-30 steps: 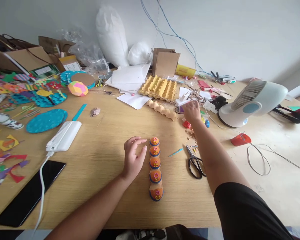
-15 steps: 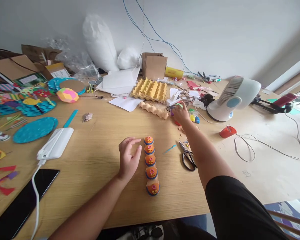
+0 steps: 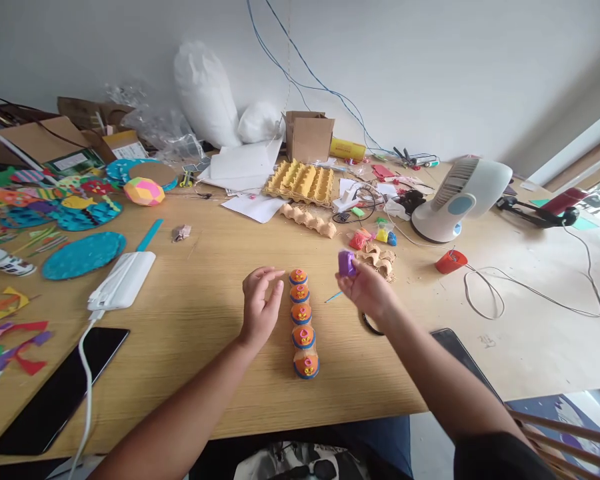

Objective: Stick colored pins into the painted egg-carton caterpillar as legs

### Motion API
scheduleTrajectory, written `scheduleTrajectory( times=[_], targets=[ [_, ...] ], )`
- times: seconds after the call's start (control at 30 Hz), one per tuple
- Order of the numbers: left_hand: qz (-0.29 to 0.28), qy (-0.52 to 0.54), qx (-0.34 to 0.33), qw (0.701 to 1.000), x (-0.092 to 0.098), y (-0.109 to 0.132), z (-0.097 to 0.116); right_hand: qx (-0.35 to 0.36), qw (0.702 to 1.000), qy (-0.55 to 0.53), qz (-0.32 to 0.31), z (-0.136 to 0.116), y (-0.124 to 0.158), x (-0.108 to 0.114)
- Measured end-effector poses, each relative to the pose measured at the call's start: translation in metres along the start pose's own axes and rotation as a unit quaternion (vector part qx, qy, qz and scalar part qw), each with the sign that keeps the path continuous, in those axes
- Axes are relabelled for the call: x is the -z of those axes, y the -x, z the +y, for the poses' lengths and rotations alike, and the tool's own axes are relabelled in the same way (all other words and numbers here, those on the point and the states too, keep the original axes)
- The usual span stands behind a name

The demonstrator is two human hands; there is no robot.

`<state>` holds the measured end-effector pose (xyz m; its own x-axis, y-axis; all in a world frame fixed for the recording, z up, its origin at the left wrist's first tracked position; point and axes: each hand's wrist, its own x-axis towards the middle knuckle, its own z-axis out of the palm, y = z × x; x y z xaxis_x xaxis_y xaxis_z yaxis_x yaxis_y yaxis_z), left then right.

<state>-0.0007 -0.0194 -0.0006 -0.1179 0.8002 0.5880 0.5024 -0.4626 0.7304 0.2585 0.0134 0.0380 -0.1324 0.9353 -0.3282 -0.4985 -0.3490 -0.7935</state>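
A strip of egg-carton cups [image 3: 301, 315], painted orange with blue rims and small pink and yellow pieces on each cup, stands lengthwise on the wooden table. Just left of its far end is my left hand [image 3: 261, 303], fingers curved and apart, holding nothing. My right hand [image 3: 367, 287] is raised right of the strip, its thumb and fingers closed on a small purple packet [image 3: 347, 263], which looks like modelling clay. Beneath that hand lie a thin blue stick tool [image 3: 333, 297] and scissors [image 3: 373, 325], mostly hidden by the wrist.
Behind my right hand lie torn carton pieces [image 3: 379, 259] and red, yellow and blue packets [image 3: 361, 239]. A yellow egg tray [image 3: 300, 182], a white fan [image 3: 460, 200] and a red cup [image 3: 451, 261] stand farther back. At left are a power bank [image 3: 123, 280] and a phone [image 3: 60, 390].
My right hand has come back from the far packets toward me, now with the purple packet in it. My left hand has stayed open beside the strip.
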Motion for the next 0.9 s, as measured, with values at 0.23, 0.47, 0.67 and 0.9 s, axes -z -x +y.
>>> scheduleTrajectory(
  times=[0.23, 0.47, 0.67, 0.9],
  targets=[
    [-0.103, 0.037, -0.045, 0.993, 0.009, -0.001, 0.029, 0.062, 0.992, 0.051, -0.102, 0.052, 0.038, -0.024],
    [-0.225, 0.211, 0.121, 0.944, 0.014, 0.002, 0.042, 0.265, 0.902, 0.318, -0.122, 0.053, 0.048, -0.024],
    [-0.234, 0.302, 0.208, 0.900, 0.013, 0.002, 0.040, 0.398, 0.784, 0.464, -0.106, 0.045, 0.053, -0.024],
    [-0.259, 0.327, 0.255, 0.872, 0.010, 0.003, 0.036, 0.464, 0.695, 0.539, -0.100, 0.046, 0.048, -0.017]
  ],
)
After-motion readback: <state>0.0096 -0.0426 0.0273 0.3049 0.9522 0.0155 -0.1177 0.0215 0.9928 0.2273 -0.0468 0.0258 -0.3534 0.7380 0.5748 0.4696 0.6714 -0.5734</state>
